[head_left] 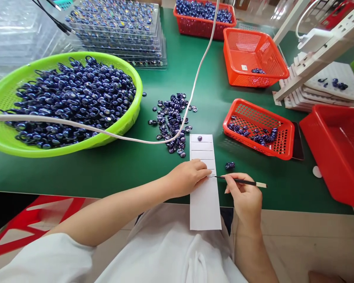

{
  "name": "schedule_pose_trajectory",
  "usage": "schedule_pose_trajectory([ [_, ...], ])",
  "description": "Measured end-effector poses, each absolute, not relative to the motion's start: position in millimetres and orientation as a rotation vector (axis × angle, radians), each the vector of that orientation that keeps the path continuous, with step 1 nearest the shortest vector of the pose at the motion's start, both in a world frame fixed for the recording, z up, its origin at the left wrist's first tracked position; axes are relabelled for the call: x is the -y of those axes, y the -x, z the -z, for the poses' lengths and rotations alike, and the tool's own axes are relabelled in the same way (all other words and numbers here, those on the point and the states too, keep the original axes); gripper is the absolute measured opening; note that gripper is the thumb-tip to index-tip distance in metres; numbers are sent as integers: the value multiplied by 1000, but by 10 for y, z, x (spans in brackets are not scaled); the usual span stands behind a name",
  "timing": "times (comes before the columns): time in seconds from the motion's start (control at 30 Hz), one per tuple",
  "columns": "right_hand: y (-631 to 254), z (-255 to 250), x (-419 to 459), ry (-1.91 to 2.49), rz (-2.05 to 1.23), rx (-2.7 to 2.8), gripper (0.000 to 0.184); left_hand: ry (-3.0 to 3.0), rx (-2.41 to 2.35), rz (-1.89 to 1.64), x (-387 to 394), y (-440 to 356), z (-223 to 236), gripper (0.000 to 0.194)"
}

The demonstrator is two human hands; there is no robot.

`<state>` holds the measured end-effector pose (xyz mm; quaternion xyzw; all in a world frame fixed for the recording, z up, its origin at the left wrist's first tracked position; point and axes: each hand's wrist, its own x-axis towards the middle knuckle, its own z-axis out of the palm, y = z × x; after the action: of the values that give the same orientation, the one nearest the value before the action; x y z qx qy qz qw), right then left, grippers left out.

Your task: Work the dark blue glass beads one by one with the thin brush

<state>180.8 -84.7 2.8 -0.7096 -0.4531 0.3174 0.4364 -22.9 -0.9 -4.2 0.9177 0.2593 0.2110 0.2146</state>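
Observation:
A white card strip (204, 196) lies over the near edge of the green table (112, 169), hanging off toward me. My left hand (186, 176) rests on the strip with its fingers curled, pinching at its right edge. My right hand (245, 196) grips a thin dark pencil-like tool (242, 181) whose tip touches the strip next to my left fingertips. One dark blue bead (200, 138) sits in the strip's top section. A loose pile of blue beads (172, 122) lies just beyond the strip, and a small bead cluster (229, 165) lies to its right.
A lime green basket (126, 118) full of blue beads stands at left, with a white cable (191, 90) crossing it. Red baskets (258, 129) (253, 55) (339, 153) (203, 23) stand at right and back. Clear trays (120, 31) of beads are stacked behind. White boards (327, 86) at far right.

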Motion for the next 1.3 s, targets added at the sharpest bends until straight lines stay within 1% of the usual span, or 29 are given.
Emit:
schedule_pose_trajectory([
  [0.23,-1774,-30,863,1763,-747,1162,17,-2553,-737,-569,9,200,43,26],
  [0.4,-1754,-6,904,1649,-622,1262,10,-2590,-736,-461,6,178,-6,26],
  [0.5,-1760,2,927,1588,-613,1264,8,-2611,-746,-428,15,169,-24,28],
  [0.67,-1765,5,935,1590,-647,1200,9,-2603,-763,-431,33,166,0,28],
  [0.87,-1756,33,927,1664,-647,1167,11,-2577,-737,-588,25,208,81,27],
  [0.93,-1758,43,926,1679,-651,1169,12,-2602,-700,-584,19,233,79,27],
  [1.0,-1760,46,924,1687,-655,1175,13,-2644,-664,-518,15,251,49,27],
  [1.2,-1755,15,901,1708,-639,1146,14,-2759,-614,-166,21,237,-85,26],
  [1.3,-1755,3,889,1707,-655,1130,14,-2754,-614,-131,23,234,-99,26],
])
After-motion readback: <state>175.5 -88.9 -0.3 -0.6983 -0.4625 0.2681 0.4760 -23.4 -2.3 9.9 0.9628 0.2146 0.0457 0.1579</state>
